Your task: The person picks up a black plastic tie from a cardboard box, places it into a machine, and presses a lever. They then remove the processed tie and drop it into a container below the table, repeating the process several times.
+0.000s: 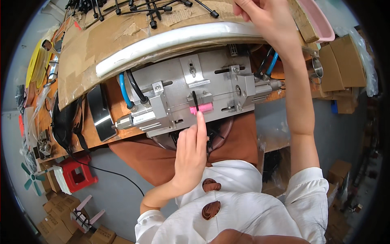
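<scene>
My left hand (191, 152) reaches up to the middle of a metal clamping fixture (138, 83). Its index finger is stretched out, with the tip on a thin black rod (195, 99) at a small pink block (206, 107); its other fingers are bent. The rod lies across the block, in front of a small metal holder (200, 96). Beyond the fixture, my right hand (268, 18) is over the cardboard at the top edge, partly cut off. Its visible fingers are curled, and anything in them is hidden.
A white padded tube (174, 38) edges the cardboard (89, 57), where black rods with knobbed ends (152, 16) lie. Metal cylinders (140, 118) with blue and black hoses flank the fixture. A phone (100, 114) lies left, a pink tray (319, 20) right, and a red stool (79, 175) below.
</scene>
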Available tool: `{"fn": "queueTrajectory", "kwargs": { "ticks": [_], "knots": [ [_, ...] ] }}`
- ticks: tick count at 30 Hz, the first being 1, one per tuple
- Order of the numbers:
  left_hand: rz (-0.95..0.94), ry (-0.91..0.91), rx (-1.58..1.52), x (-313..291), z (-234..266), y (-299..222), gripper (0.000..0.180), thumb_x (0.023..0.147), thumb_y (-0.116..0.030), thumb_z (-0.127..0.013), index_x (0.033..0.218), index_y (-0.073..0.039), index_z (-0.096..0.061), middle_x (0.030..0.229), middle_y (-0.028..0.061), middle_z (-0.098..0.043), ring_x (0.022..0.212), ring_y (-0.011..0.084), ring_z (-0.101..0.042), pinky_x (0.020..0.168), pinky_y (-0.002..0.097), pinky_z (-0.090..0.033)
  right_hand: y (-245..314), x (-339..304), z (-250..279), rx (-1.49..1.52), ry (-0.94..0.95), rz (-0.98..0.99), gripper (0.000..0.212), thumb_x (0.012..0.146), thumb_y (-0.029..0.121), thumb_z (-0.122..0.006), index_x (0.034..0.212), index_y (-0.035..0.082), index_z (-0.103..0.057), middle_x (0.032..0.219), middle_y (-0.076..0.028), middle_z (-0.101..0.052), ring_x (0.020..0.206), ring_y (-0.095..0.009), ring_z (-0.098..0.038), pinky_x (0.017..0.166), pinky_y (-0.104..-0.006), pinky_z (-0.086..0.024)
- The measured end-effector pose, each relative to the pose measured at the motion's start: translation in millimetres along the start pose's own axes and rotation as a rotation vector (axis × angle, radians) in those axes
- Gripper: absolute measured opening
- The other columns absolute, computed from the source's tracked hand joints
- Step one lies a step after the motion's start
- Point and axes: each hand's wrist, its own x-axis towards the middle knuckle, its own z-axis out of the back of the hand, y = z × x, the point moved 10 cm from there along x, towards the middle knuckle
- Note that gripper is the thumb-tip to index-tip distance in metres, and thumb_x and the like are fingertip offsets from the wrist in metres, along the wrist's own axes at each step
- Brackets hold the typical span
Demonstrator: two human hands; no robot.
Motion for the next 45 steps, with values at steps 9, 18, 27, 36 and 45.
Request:
{"fn": "queueTrajectory", "kwargs": {
  "ticks": [9,18,27,36,45],
  "knots": [
    [0.063,0.103,0.039,6,-28,2,0.072,0.077,0.007,-0.062,0.142,0.004,-0.031,0.099,0.0122,-0.048,0.089,0.0282,-0.048,0.081,0.0378,-0.042,17,-58,39,0.348,-0.125,-0.176,0.012,0.088,0.001,-0.059,0.099,-0.003,-0.062,0.09,-0.013,-0.069,0.072,-0.016,-0.064,0.054,-0.0224,-0.047],
    [-0.023,-0.04,-0.076,53,43,5,0.069,0.072,0.0,-0.07,0.136,-0.002,-0.045,0.093,0.0097,-0.052,0.083,0.0257,-0.049,0.075,0.0357,-0.044,63,-195,-44,-0.078,0.151,0.057,0.064,0.07,0.006,-0.076,0.128,-0.005,-0.052,0.067,-0.004,-0.056,0.052,-0.014,-0.051,0.046,-0.0305,-0.041],
    [0.11,-0.252,-0.05,52,88,38,0.063,0.073,0.003,-0.07,0.133,-0.003,-0.051,0.089,0.0105,-0.052,0.08,0.0244,-0.048,0.076,0.0351,-0.042,51,-210,-89,-0.049,0.278,-0.023,0.065,0.069,0.003,-0.076,0.13,-0.003,-0.052,0.064,-0.006,-0.058,0.052,-0.018,-0.056,0.047,-0.0307,-0.044],
    [-0.026,-0.34,0.135,148,114,59,0.036,0.082,-0.018,-0.069,0.11,0.002,-0.056,0.093,0.0158,-0.056,0.089,0.0304,-0.056,0.077,0.0399,-0.046,81,-76,-17,-0.258,-0.053,0.359,0.03,0.075,0.006,-0.071,0.105,0.005,-0.065,0.071,-0.007,-0.06,0.056,-0.021,-0.059,0.049,-0.0315,-0.046],
    [-0.022,-0.182,0.311,212,92,106,0.019,0.082,-0.012,-0.066,0.093,0.002,-0.058,0.088,0.0191,-0.064,0.084,0.0363,-0.061,0.072,0.0437,-0.048,-20,132,-175,-0.656,0.651,0.039,0.042,0.07,0.037,-0.079,0.092,0.002,-0.071,0.094,-0.019,-0.069,0.092,-0.03,-0.067,0.078,-0.0422,-0.053]
  ]
}}
